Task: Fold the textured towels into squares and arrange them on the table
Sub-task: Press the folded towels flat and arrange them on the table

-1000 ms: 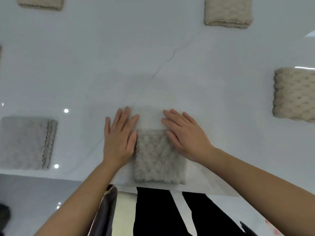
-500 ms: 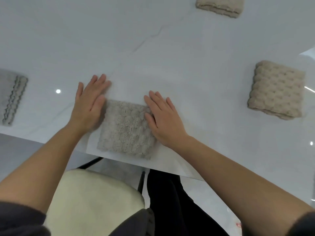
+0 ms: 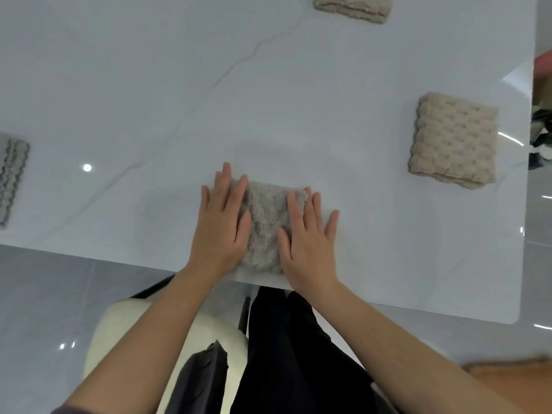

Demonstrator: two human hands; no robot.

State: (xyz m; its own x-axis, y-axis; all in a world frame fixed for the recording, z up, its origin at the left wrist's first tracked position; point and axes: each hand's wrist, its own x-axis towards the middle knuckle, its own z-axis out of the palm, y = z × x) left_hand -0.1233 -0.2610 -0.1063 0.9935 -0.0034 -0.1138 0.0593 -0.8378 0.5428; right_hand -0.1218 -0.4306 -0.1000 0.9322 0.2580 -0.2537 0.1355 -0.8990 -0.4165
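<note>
A folded, bumpy grey-beige towel [image 3: 266, 222] lies near the front edge of the white marble table [image 3: 209, 85]. My left hand [image 3: 222, 222] rests flat on its left side, fingers spread. My right hand [image 3: 307, 240] lies flat on its right side, fingers apart. Neither hand grips it; both press down on it. A folded beige towel [image 3: 454, 138] sits at the right. Another beige one [image 3: 352, 7] is at the far edge, cut off by the frame. A grey towel [image 3: 12, 174] shows at the left edge.
The table's front edge [image 3: 119, 258] runs just below my wrists, and its right edge [image 3: 528, 174] is close to the beige towel. A cream chair seat [image 3: 134, 339] stands below the table by my dark trousers [image 3: 283, 354]. Grey tiled floor surrounds it.
Both hands have slid inward from the towel's sides onto its top. The view has shifted left, so the towel now sits nearer the middle of the frame.
</note>
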